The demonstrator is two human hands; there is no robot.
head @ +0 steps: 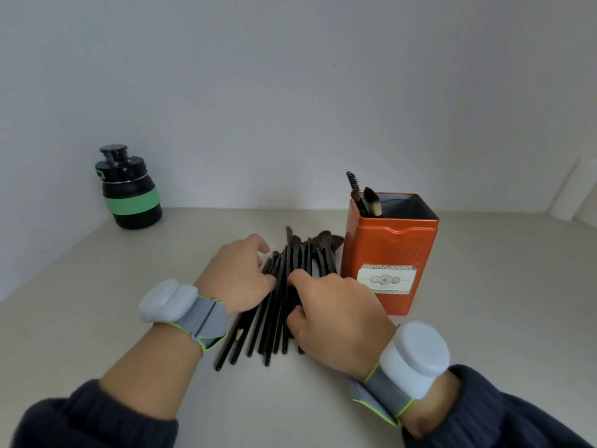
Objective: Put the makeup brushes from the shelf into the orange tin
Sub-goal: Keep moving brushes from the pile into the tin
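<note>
Pale shelf [97, 286] against a blank wall, where we work both hands over a bundle of makeup brushes [274, 305].

We see the black-handled brushes lying flat in a fan, bristles pointing away from us, directly under and between our fingertips. Our left hand [237, 274] rests palm-down on their left edge, fingers spread and loosely curled, closed on nothing. Our right hand [336, 310] has thumb and forefinger pinched at the handles, though we cannot tell whether any brush is actually gripped. Just right of our right fingers the orange tin [389, 253] stands upright and open, with a few brushes [366, 198] already upright inside. Well left of our left fingers, a black and green bottle [130, 189] stands by the wall.
</note>
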